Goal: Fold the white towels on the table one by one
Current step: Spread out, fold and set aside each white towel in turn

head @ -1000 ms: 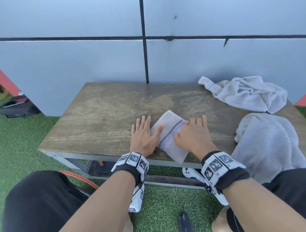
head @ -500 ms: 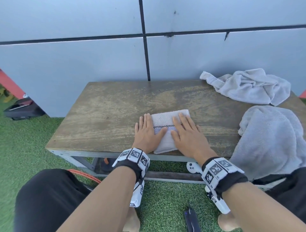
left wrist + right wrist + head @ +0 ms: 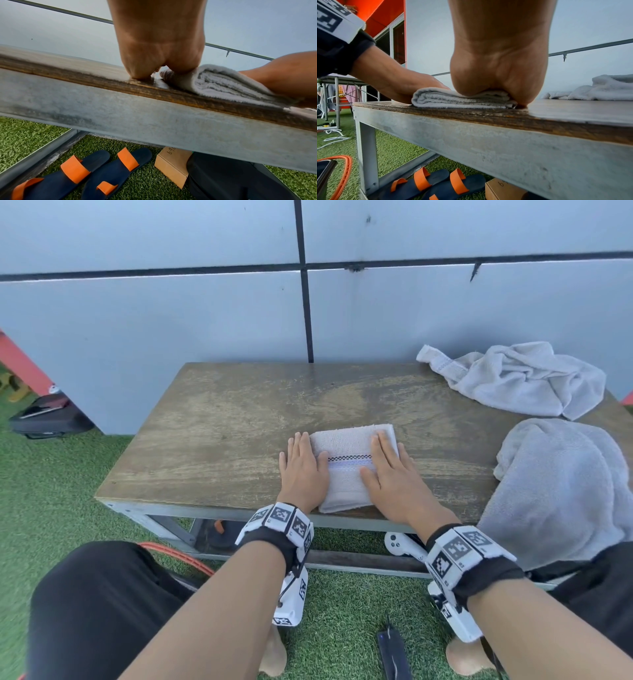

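From the head view, the left hand (image 3: 303, 470) lies flat, fingers straight and together, along the left edge of the folded white towel (image 3: 347, 463), thumb on the cloth. The right hand (image 3: 390, 474) presses flat on its right side. The towel sits near the front edge of the wooden table (image 3: 222, 433); two crumpled towels (image 3: 513, 378) lie at the right.

The left wrist view shows the palm heel on the table, the towel's stacked layers (image 3: 221, 83) beside it; fingers hidden.

The right wrist view shows the palm heel (image 3: 498, 75) pressing the neat layers (image 3: 457, 100).
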Available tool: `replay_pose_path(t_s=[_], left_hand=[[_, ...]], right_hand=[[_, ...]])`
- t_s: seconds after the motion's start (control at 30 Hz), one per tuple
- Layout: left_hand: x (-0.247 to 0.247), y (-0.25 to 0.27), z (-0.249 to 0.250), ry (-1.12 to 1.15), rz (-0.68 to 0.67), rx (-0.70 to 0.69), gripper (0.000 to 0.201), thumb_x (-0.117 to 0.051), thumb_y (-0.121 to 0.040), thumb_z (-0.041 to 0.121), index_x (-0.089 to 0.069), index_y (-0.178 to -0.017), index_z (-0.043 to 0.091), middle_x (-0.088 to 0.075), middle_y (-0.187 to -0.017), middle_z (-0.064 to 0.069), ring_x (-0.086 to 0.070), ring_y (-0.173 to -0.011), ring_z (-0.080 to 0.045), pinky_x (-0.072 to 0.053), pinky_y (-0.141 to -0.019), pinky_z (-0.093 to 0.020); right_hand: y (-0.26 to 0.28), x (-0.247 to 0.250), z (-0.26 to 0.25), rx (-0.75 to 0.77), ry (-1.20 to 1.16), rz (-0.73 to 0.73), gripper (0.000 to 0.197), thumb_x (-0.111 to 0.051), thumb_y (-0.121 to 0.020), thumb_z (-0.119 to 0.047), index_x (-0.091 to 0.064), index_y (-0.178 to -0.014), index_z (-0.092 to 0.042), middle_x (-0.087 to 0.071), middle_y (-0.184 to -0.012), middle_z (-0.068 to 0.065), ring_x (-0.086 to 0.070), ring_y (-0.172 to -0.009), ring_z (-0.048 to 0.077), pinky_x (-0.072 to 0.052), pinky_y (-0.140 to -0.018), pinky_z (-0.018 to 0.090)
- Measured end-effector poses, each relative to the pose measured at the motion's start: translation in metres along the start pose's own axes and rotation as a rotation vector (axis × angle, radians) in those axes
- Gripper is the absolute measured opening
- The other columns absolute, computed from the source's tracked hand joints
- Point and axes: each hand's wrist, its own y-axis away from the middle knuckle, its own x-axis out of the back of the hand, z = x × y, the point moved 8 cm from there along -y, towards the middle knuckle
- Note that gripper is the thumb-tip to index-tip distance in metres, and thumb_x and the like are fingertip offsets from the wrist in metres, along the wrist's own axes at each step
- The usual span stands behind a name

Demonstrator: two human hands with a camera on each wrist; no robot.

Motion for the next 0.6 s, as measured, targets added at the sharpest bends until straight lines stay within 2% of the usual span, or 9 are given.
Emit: replay_pose_path(t_s=[0.1,0.17,0.33,0.47,0.6], left_hand=[[0.004,0.000,-0.003,0.035,0.037,0.009,0.054,-0.024,-0.108,0.022,-0.011,-0.158,0.006,-0.005,-0.167,-0.009,0.002,-0.154,-0.021,0.002,-0.125,-0.041],[0.006,0.003,-0.005,0.037,0.092,0.023,0.051,-0.026,-0.107,0.019,-0.020,-0.155,0.006,-0.008,-0.167,-0.011,-0.001,-0.154,-0.023,0.000,-0.125,-0.041],[0.010,0.011,-0.004,0.111,0.153,0.037,0.049,-0.034,-0.104,0.040,-0.041,-0.142,0.011,-0.014,-0.166,-0.012,-0.006,-0.154,-0.024,-0.003,-0.125,-0.045],[0.010,0.015,-0.003,0.035,0.119,0.003,0.059,-0.053,-0.090,0.061,-0.046,-0.128,0.017,-0.016,-0.165,-0.012,-0.006,-0.153,-0.025,-0.004,-0.124,-0.044],[0.013,0.021,-0.001,0.020,0.087,0.001,0.050,-0.063,-0.082,0.061,-0.044,-0.108,0.022,-0.021,-0.163,-0.010,-0.007,-0.153,-0.026,-0.005,-0.123,-0.049]], right_hand=[[0.004,0.001,-0.001,-0.001,-0.015,-0.026,0.067,-0.016,-0.106,-0.049,0.012,-0.159,-0.019,0.022,-0.165,-0.005,0.020,-0.152,0.023,0.001,-0.126,0.044],[0.008,0.000,0.002,-0.015,-0.033,-0.036,0.068,-0.015,-0.106,-0.048,0.015,-0.158,-0.016,0.026,-0.164,-0.002,0.021,-0.152,0.023,0.003,-0.126,0.043],[0.026,0.005,0.002,-0.075,-0.128,-0.022,0.080,-0.025,-0.105,-0.048,0.023,-0.154,-0.007,0.038,-0.159,0.007,0.018,-0.152,0.025,0.002,-0.125,0.042],[0.035,0.007,0.005,-0.115,-0.192,-0.050,0.085,-0.029,-0.105,-0.050,0.023,-0.154,-0.004,0.029,-0.162,0.011,0.016,-0.153,0.026,0.003,-0.124,0.040],[0.043,0.011,0.005,-0.112,-0.204,-0.040,0.082,-0.030,-0.105,-0.048,0.018,-0.156,-0.005,0.021,-0.165,0.009,0.014,-0.153,0.021,0.003,-0.122,0.036]])
